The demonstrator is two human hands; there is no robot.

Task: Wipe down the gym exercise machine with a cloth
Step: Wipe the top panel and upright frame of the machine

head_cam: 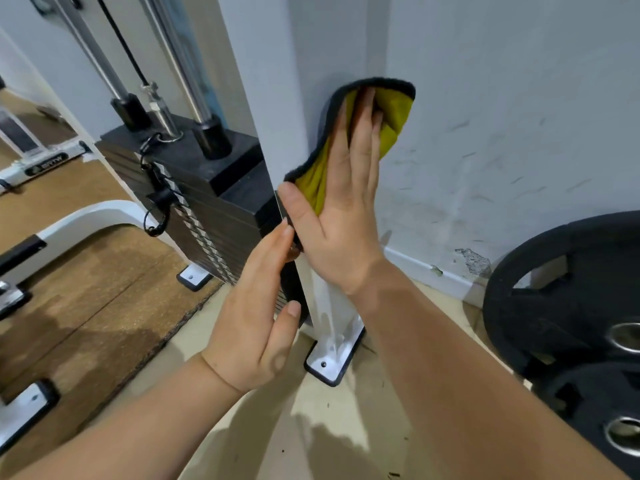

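Cloth (394, 112) looks soft, limp; I'd palm its middle. Right hand (343, 216), fingers straight, presses it to the post (277, 81); left hand (256, 306) released, empty.

Soft, even indoor light, moderately bright, with no lamp in view. Faint grey shadows of the arms fall on the floor (363, 410). Glare shines on the white foot plate (334, 356) and the chrome guide rods (188, 67). Straight lines bow towards the picture's edges. The right hand (346, 216) looks slightly blurred at the fingertips, perhaps from motion.
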